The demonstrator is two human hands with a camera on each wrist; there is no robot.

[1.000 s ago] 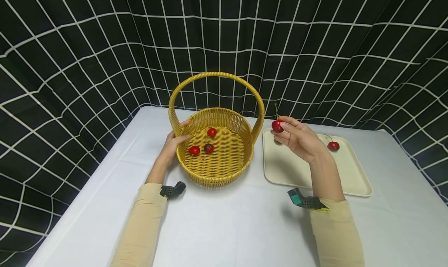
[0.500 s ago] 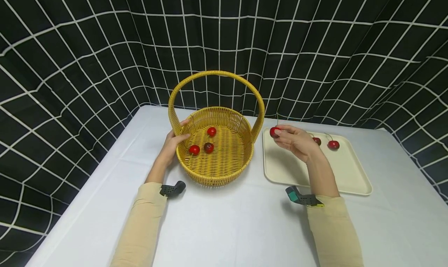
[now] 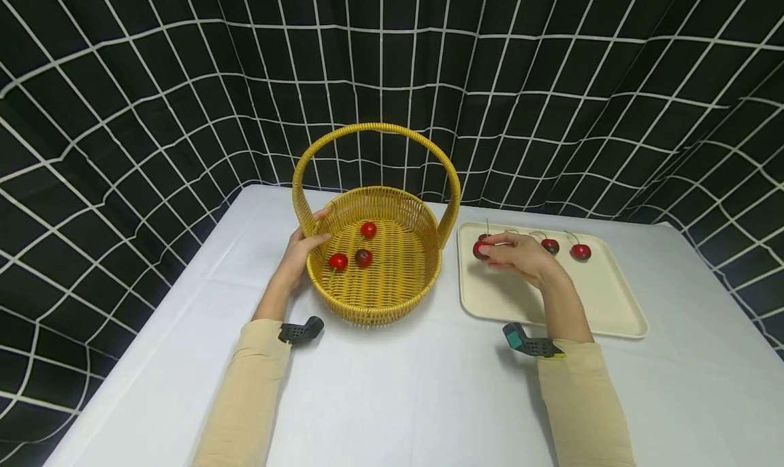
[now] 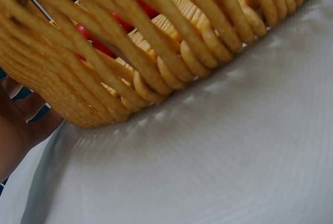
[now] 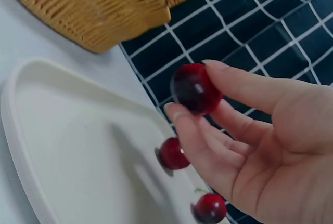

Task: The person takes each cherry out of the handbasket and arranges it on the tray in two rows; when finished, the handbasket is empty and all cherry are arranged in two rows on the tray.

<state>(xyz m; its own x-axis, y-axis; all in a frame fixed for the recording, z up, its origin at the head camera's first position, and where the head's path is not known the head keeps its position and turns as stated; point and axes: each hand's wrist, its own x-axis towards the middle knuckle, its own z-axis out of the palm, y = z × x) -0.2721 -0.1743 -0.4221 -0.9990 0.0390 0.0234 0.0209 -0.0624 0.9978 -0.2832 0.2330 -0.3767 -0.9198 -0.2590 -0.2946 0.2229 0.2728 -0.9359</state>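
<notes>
My left hand (image 3: 297, 256) grips the left side of a yellow woven basket (image 3: 375, 312), thumb over the rim and fingers outside. Inside the basket lie three red cherries, among them a darker cherry (image 3: 363, 258). In the left wrist view the basket's wall (image 4: 156, 47) fills the top, with part of the left hand (image 4: 18, 130) at its edge. My right hand (image 3: 520, 256) pinches a dark red cherry (image 5: 196, 89) between thumb and fingertips, over the left part of a cream tray (image 3: 520, 307). Another cherry (image 5: 174, 153) rests on the tray beyond the fingers.
More cherries, including a two-toned cherry (image 3: 550, 246) and a red cherry (image 3: 580, 252), lie along the tray's far side. The basket's tall handle (image 3: 380, 126) arches up. A white cloth (image 3: 398, 392) covers the table, and a black gridded curtain (image 3: 380, 58) hangs behind.
My right hand has lowered with the pinched cherry, coming nearer to the tray. Cherries behind that hand have come into sight. The left hand and basket stay put.
</notes>
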